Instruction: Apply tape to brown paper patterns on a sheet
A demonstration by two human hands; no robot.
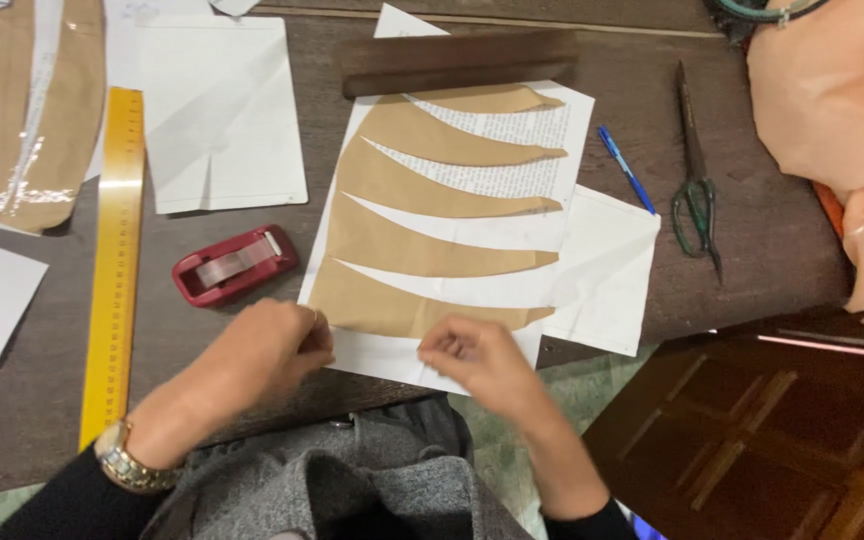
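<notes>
left hand (270, 352): fingers curled at brown pattern (432, 225) edge, grip unclear | right hand (482, 362): fingers pinched, contents unseen | wood bar (457, 62) weights paper's top | tape dispenser (234, 263) beside left hand

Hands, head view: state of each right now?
Left hand: fingers curled at the lower edge of the brown paper pattern; whether it pinches anything cannot be told.
Right hand: fingers bunched by the same edge; grip cannot be told.

Dark wooden table (772, 240) (greenish floor, perhaps).
</notes>
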